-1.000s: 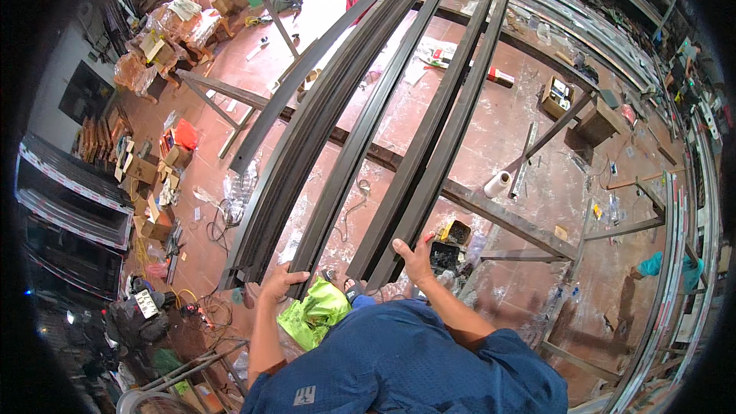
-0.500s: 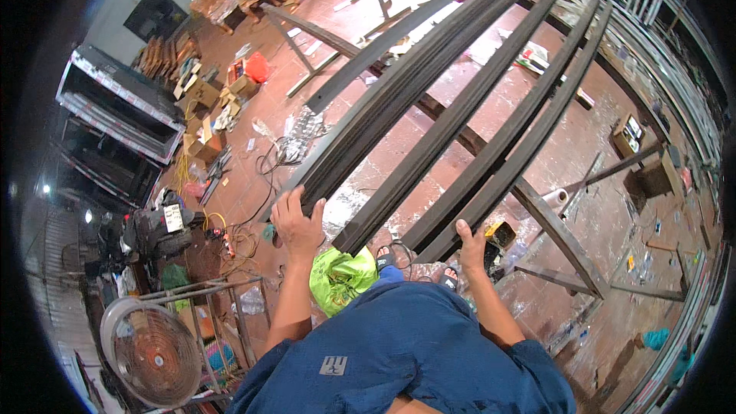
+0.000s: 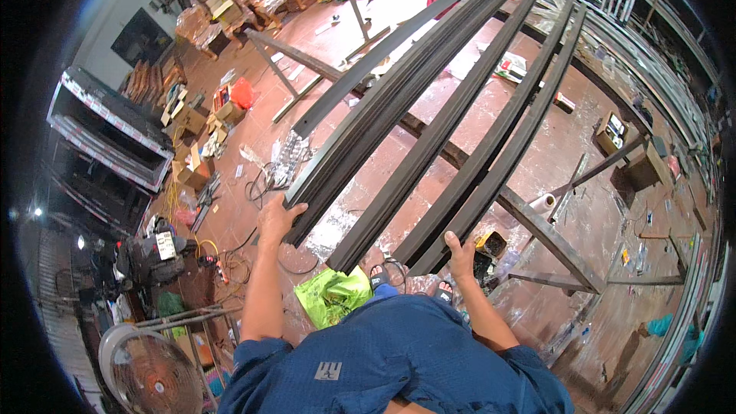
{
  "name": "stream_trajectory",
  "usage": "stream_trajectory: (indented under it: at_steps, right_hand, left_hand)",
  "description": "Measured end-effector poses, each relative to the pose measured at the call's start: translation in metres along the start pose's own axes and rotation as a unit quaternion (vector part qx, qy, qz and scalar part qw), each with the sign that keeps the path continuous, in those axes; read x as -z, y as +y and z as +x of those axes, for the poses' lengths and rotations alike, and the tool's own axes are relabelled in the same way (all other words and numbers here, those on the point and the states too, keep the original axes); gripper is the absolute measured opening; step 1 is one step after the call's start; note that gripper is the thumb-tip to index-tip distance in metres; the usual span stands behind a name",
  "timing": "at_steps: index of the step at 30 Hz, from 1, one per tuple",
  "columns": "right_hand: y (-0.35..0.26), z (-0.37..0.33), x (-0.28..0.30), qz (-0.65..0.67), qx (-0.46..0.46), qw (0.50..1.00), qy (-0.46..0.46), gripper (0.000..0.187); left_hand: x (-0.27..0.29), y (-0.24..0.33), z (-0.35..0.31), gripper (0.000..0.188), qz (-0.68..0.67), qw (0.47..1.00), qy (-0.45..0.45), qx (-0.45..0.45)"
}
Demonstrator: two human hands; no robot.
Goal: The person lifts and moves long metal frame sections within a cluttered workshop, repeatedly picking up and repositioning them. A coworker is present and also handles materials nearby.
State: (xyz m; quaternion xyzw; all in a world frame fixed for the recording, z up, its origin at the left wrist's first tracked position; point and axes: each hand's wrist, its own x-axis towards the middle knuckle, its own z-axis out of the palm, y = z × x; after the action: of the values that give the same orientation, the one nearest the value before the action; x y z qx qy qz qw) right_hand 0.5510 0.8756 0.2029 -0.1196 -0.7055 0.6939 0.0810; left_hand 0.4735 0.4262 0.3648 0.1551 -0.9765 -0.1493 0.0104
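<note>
By the right hand (image 3: 461, 254), the rightmost dark bar (image 3: 534, 123) is touched at its near end; whether clamped cannot be told. The bar bundle (image 3: 400, 96) is clamped by the left hand (image 3: 277, 217). Both are laid across a metal frame (image 3: 548, 238).

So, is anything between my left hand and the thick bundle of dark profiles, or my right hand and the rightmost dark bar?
Nothing visible. Your left hand is at the bundle's near end, and your right hand appears against the rightmost bar. The bright green bag sits clear of both contacts.
</note>
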Motion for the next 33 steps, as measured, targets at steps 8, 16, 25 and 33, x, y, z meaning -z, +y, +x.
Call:
stream_trajectory:
  at_steps: [8,16,25,33]
  right_hand:
    - [-0.029,-0.006,-0.002,0.059,-0.035,0.998,-0.004,0.081]
    - [-0.020,-0.007,-0.006,0.067,-0.054,0.996,0.018,0.078]
    - [-0.029,-0.010,-0.010,0.037,-0.056,0.997,0.023,0.078]
    - [-0.028,-0.012,-0.010,0.008,-0.070,0.997,0.025,0.082]
  left_hand:
    - [0.050,-0.015,0.050,0.046,-0.110,0.990,-0.076,0.039]
    - [-0.011,-0.097,0.111,0.057,-0.167,0.981,-0.097,-0.025]
    - [-0.028,-0.107,0.120,0.070,-0.119,0.990,-0.071,-0.002]
    - [-0.025,-0.081,0.099,0.068,0.013,0.998,0.018,-0.054]
